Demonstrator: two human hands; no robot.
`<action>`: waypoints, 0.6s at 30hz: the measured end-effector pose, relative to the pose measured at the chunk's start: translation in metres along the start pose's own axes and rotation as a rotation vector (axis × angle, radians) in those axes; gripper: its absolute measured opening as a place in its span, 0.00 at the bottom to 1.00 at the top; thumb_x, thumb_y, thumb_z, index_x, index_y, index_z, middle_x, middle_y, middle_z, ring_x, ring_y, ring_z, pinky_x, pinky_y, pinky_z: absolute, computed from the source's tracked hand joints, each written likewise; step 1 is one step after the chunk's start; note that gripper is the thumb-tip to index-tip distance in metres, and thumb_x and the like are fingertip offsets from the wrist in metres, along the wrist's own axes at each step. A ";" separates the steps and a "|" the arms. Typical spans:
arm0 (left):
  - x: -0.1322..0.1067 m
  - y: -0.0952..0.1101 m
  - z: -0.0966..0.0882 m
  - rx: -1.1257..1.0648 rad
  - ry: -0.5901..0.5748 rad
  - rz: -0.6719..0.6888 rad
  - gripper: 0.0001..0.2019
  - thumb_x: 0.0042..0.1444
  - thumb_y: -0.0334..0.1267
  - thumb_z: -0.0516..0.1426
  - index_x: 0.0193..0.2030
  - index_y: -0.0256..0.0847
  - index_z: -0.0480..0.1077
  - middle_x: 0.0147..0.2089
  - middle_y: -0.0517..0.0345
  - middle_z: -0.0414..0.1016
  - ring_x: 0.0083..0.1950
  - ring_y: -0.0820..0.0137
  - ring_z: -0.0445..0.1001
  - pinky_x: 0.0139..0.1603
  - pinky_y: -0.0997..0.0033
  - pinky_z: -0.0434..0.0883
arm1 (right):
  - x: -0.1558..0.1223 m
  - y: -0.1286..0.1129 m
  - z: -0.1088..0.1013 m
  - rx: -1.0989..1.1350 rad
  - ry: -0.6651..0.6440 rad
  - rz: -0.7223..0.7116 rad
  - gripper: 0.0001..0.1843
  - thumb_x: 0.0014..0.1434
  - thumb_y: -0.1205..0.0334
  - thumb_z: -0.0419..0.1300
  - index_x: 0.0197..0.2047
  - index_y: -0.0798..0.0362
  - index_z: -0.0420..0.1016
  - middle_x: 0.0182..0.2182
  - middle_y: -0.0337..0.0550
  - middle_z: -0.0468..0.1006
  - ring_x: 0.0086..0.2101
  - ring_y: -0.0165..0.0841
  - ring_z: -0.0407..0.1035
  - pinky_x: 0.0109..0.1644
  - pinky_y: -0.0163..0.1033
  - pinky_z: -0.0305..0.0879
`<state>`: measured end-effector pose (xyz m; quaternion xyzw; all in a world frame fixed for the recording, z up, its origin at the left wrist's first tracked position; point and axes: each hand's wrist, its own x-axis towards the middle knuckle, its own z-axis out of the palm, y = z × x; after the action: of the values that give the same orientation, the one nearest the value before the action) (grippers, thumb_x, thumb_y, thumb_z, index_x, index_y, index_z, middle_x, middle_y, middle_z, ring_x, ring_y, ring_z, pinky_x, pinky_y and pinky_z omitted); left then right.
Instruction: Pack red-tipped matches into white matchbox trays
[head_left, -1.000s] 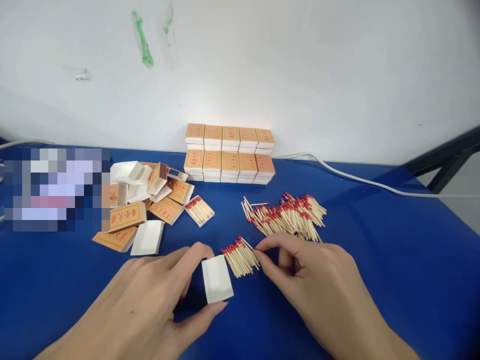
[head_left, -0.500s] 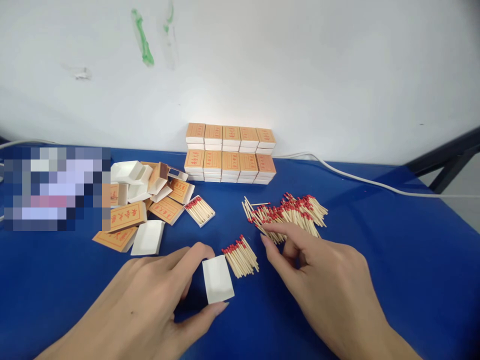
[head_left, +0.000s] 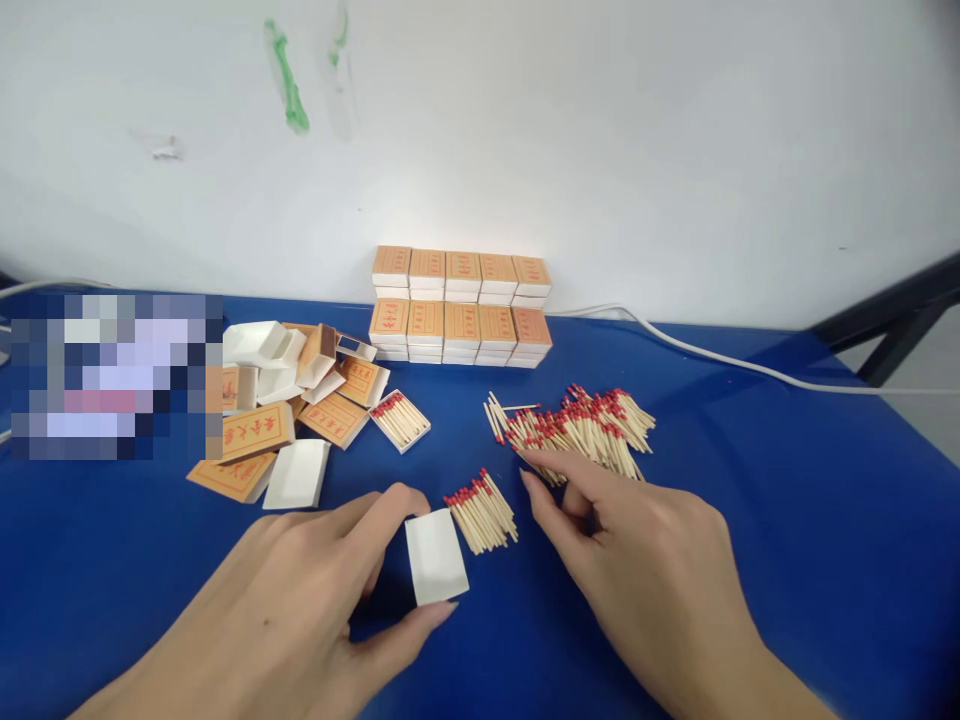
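My left hand (head_left: 300, 590) grips a small white matchbox tray (head_left: 436, 558) by its edges, fingers at its far left corner and thumb at its near edge. A fan of red-tipped matches (head_left: 484, 515) lies against the tray's right side. At the front left edge of a large heap of matches (head_left: 600, 425) is my right hand (head_left: 645, 560), thumb and index finger pinched around a few matches; their exact number is hidden. A filled match tray (head_left: 400, 420) lies beyond my left hand.
Orange-and-white matchboxes (head_left: 461, 325) stand stacked in two rows by the wall. Loose orange sleeves (head_left: 334, 420) and white trays (head_left: 296, 475) pile up at left, beside a pixelated patch. A white cable (head_left: 697, 355) runs along the back right of the blue table (head_left: 787, 480).
My right fingertips have shifted very slightly left at the heap, and a few matches at its left edge have moved a little. My left hand and its tray stay put.
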<state>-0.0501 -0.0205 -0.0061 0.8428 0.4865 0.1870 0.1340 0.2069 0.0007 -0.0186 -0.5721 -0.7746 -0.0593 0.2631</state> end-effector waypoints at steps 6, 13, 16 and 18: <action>-0.002 -0.001 0.002 0.004 -0.003 0.005 0.20 0.62 0.44 0.71 0.56 0.50 0.70 0.28 0.74 0.73 0.19 0.72 0.72 0.16 0.73 0.64 | -0.002 0.000 0.000 -0.010 -0.001 -0.013 0.16 0.75 0.60 0.59 0.48 0.48 0.91 0.22 0.30 0.82 0.16 0.27 0.71 0.25 0.39 0.60; -0.002 -0.003 0.002 -0.009 -0.019 -0.004 0.21 0.63 0.44 0.71 0.57 0.50 0.70 0.27 0.74 0.73 0.20 0.72 0.73 0.16 0.74 0.63 | -0.003 -0.002 -0.001 -0.020 0.009 -0.028 0.18 0.75 0.61 0.58 0.47 0.49 0.92 0.20 0.29 0.79 0.15 0.29 0.69 0.24 0.40 0.60; -0.001 -0.003 0.001 -0.007 -0.015 0.000 0.21 0.62 0.43 0.71 0.57 0.50 0.69 0.27 0.74 0.72 0.19 0.72 0.72 0.16 0.74 0.63 | -0.003 -0.003 -0.001 -0.015 0.008 -0.029 0.18 0.75 0.62 0.58 0.45 0.49 0.91 0.19 0.29 0.78 0.15 0.29 0.70 0.24 0.40 0.60; -0.001 -0.002 0.000 0.002 -0.017 0.003 0.22 0.61 0.43 0.72 0.56 0.50 0.69 0.27 0.74 0.73 0.20 0.72 0.73 0.16 0.74 0.63 | -0.003 -0.003 -0.001 -0.001 0.003 -0.022 0.17 0.75 0.61 0.58 0.44 0.48 0.91 0.19 0.29 0.78 0.15 0.29 0.71 0.24 0.40 0.60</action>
<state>-0.0518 -0.0201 -0.0073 0.8452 0.4843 0.1797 0.1370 0.2054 -0.0027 -0.0189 -0.5637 -0.7803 -0.0633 0.2634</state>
